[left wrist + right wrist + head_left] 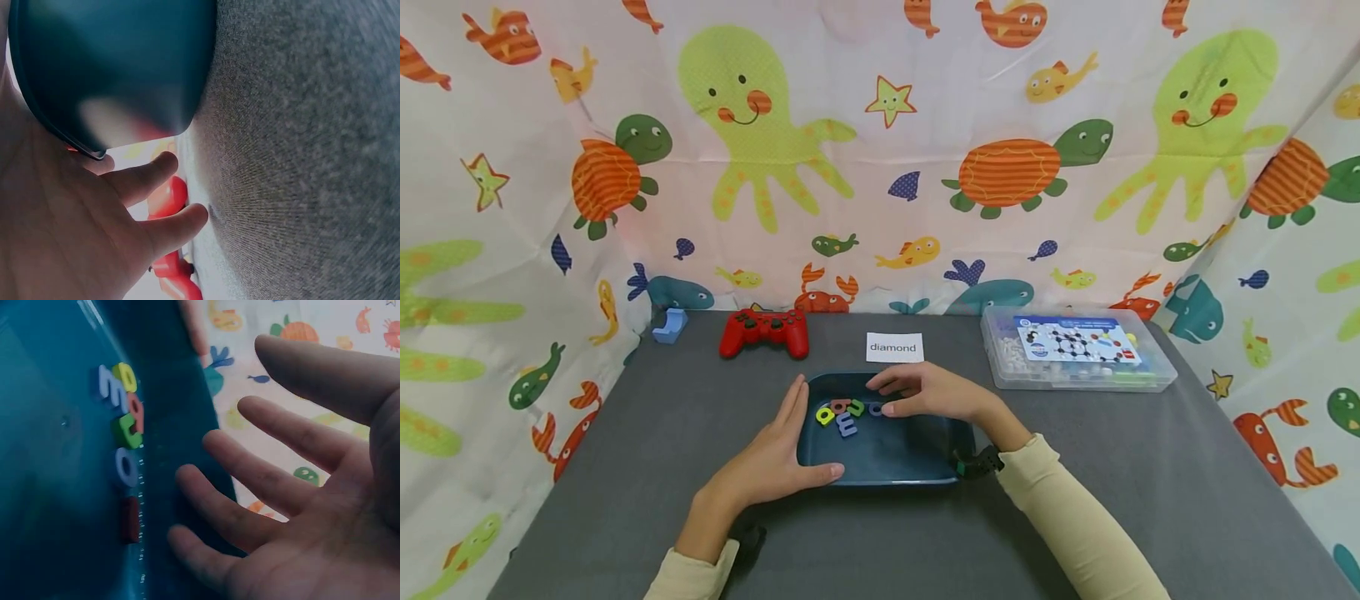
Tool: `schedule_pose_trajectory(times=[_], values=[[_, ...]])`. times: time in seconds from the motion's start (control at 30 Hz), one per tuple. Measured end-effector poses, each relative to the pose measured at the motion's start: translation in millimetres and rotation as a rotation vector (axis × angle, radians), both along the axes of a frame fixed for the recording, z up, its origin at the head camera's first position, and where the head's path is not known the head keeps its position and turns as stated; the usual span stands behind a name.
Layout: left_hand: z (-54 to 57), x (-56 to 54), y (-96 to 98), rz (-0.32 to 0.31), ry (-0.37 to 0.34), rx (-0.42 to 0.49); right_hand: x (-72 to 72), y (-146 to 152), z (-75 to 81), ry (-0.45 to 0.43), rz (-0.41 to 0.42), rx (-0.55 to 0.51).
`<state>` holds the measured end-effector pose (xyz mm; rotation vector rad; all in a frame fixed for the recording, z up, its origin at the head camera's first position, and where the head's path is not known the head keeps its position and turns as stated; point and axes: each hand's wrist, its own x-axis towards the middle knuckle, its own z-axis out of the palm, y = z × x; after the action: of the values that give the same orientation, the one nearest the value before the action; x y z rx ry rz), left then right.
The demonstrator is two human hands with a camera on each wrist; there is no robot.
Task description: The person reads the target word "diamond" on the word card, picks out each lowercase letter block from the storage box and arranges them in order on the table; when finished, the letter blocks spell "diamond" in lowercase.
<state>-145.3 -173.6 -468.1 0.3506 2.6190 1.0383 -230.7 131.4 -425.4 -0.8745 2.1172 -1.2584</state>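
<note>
A dark blue tray [887, 482] stands on the table, its left side against my left hand [760, 467]. That hand's fingers stretch straight along the side, and its thumb lies by the front rim. Over the right back part of the tray hovers my right hand [936, 393], fingers spread and holding nothing in the right wrist view. Small letters lie in the tray: a blue m [847, 429], a yellow letter [127, 367], a red one [139, 415], a green one [129, 439] and a blue ring-shaped one [118, 472]. A dark red bar-shaped piece [130, 520] lies beside them.
Behind the tray lies a white card [894, 347] reading "diamond". A red game controller [763, 332] and a light blue block [670, 326] sit at the back left. At the back right is a clear plastic box [1078, 375]. A patterned cloth [865, 167] hangs behind.
</note>
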Motion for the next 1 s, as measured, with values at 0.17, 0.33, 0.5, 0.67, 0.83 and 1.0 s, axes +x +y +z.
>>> schedule_pose_trajectory(times=[0.17, 0.33, 0.5, 0.67, 0.83, 1.0], values=[[0.2, 1.0, -1.1, 0.001, -0.007, -0.004, -2.2, -4.1, -5.8, -0.009, 0.013, 0.038], [0.1, 1.6, -1.6, -0.002, -0.009, -0.002, -5.4, -7.5, -12.3, -0.031, 0.029, 0.047], [-0.4, 0.0, -1.9, -0.007, 0.004, 0.002, -8.8, -10.2, -16.2, -0.024, 0.014, 0.069], [-1.9, -1.4, -2.0, -0.011, 0.017, 0.001, -9.0, -13.3, -18.4, -0.064, 0.027, 0.042], [-2.1, -2.0, -1.2, -0.014, 0.012, 0.000, -8.9, -13.6, -18.3, 0.049, 0.048, 0.122], [-1.4, -2.5, -1.7, -0.021, 0.012, 0.007, -9.4, -11.6, -16.2, 0.189, 0.088, 0.236]])
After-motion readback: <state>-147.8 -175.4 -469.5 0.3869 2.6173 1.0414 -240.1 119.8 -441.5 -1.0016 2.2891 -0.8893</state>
